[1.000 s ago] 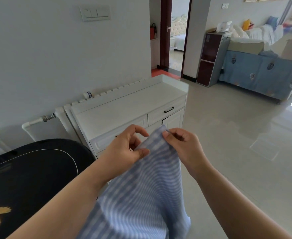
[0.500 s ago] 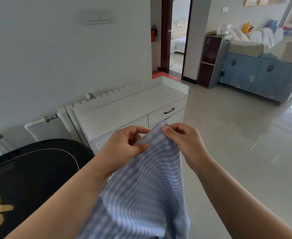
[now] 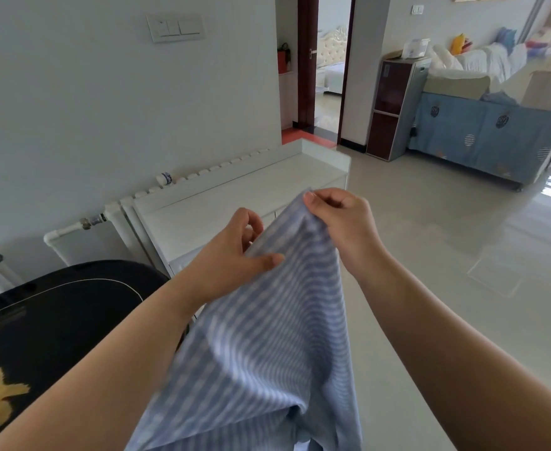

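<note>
A blue and white striped cloth (image 3: 267,336) hangs in front of me, held up by both hands. My right hand (image 3: 342,222) pinches its top corner between thumb and fingers. Lower and to the left, my left hand (image 3: 232,255) pinches the cloth's left edge with the thumb laid over the fabric. The cloth drapes down out of the bottom of the view, slightly blurred low down.
A white cabinet (image 3: 222,203) stands against the wall just beyond my hands, with a radiator (image 3: 82,232) behind it. A black table (image 3: 39,320) is at lower left. Tiled floor (image 3: 463,255) spreads to the right toward a covered sofa (image 3: 495,128) and a doorway (image 3: 326,66).
Both hands have risen with the cloth, the right one higher and further right, stretching the top edge. The left thumb has slid along the cloth's edge.
</note>
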`<state>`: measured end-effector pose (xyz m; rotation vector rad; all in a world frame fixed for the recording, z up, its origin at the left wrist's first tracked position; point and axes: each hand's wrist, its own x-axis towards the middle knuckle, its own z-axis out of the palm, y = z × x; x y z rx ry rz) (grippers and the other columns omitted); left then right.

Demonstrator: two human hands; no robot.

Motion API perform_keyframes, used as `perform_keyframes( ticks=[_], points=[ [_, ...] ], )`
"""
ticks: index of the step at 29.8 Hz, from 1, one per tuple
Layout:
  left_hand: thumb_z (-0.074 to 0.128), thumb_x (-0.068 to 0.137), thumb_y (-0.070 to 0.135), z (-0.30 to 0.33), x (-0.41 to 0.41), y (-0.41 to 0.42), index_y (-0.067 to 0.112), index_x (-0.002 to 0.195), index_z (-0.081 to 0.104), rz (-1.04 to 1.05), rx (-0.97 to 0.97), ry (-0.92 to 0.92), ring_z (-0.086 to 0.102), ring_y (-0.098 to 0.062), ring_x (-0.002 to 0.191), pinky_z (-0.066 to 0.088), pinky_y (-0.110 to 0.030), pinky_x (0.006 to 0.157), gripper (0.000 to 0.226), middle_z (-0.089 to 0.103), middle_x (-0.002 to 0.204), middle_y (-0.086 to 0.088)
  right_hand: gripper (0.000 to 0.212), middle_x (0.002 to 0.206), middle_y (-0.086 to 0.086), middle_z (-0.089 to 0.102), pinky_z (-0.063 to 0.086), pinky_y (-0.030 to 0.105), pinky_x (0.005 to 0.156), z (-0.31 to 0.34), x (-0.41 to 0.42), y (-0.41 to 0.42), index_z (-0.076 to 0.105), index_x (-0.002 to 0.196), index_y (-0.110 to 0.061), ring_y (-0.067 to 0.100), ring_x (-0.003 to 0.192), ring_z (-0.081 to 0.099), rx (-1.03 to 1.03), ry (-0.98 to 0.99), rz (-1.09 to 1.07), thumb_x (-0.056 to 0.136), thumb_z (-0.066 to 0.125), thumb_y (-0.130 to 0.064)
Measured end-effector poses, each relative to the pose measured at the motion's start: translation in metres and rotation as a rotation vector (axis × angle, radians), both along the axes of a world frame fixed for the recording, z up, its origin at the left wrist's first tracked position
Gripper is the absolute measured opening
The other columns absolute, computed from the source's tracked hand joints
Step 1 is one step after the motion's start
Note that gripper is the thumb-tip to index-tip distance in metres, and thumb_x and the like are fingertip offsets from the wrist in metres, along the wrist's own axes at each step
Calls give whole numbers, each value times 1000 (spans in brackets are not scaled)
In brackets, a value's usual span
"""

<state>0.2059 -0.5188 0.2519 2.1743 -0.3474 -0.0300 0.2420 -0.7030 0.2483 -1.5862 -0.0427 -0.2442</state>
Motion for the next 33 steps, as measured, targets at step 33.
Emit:
perform_keyframes(
  ticks=[33],
  points=[
    [46,86,65,-110,29,45,14,112,68,79,291,505,63,-21,91,46,-30,82,62,68,107,-7,24,75,3,60,50,22,71,52,57,-48,73,86,-1,11,71,53,88,-98,-454,85,71,-24]
  ],
)
